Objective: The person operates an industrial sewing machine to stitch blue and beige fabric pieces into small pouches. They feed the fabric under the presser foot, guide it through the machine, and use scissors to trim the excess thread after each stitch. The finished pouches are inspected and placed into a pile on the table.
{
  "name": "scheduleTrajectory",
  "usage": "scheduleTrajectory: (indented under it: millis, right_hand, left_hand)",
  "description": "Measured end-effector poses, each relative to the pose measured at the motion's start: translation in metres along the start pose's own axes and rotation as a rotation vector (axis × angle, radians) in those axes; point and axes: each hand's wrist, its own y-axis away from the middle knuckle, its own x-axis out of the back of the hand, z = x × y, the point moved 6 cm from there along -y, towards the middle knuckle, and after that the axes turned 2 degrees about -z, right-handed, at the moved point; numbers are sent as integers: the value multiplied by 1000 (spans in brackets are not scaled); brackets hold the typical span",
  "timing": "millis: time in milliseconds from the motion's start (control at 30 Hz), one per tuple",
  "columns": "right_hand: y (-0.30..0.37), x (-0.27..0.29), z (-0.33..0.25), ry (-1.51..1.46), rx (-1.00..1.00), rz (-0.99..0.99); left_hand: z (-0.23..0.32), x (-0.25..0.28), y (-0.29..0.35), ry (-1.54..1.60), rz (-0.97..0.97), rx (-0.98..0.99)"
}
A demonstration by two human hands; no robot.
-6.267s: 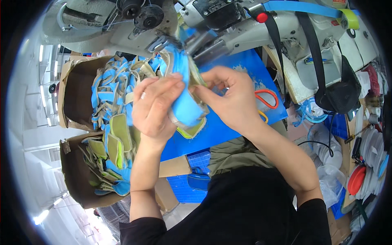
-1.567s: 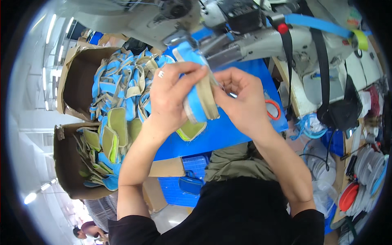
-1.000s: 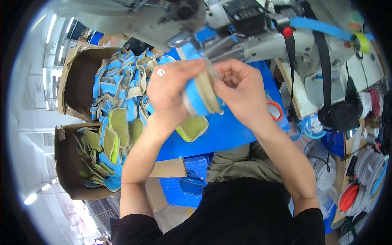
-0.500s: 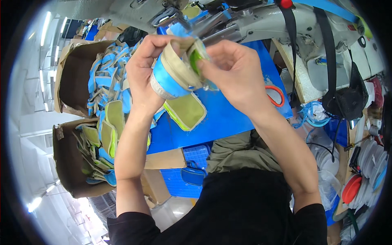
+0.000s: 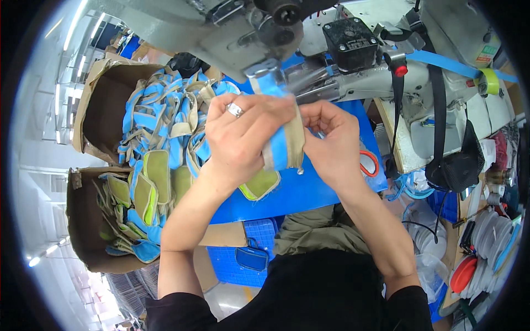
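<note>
Between my hands is a blue and beige fabric band (image 5: pixel 280 148), bent into a loop, just below the head of a sewing machine (image 5: pixel 259 36). My left hand (image 5: pixel 237 135), with a ring on one finger, is closed over the band's left side, its fingertips blurred. At the band's right edge my right hand (image 5: pixel 331 146) pinches the beige border between thumb and fingers. The band's far end reaches up to the machine's needle area, where blur hides whether it is under the presser foot. A green fabric panel (image 5: pixel 259 185) lies beneath on the blue table (image 5: pixel 309 190).
To the left, a cardboard box (image 5: pixel 94 105) spills blue and beige bands (image 5: pixel 160 116). A second box (image 5: pixel 83 220) holds green-and-blue pieces (image 5: pixel 146 198). Red-handled scissors (image 5: pixel 369 164) lie at the table's right. Black straps (image 5: pixel 439 105) hang by the machine.
The band has been turned and carried right, up to the sewing machine. My left hand has moved from its side to over it; the green inside no longer shows. The view has shifted, showing more machine.
</note>
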Motion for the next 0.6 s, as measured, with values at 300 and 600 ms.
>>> scheduleTrajectory:
  millis: [300,600]
  right_hand:
    - [-1,0,-18,175,100,86]
    - [9,0,-11,340,421,106]
  left_hand:
    - [-20,-17,53,720,301,809]
    - [-28,-45,56,1298,-47,1188]
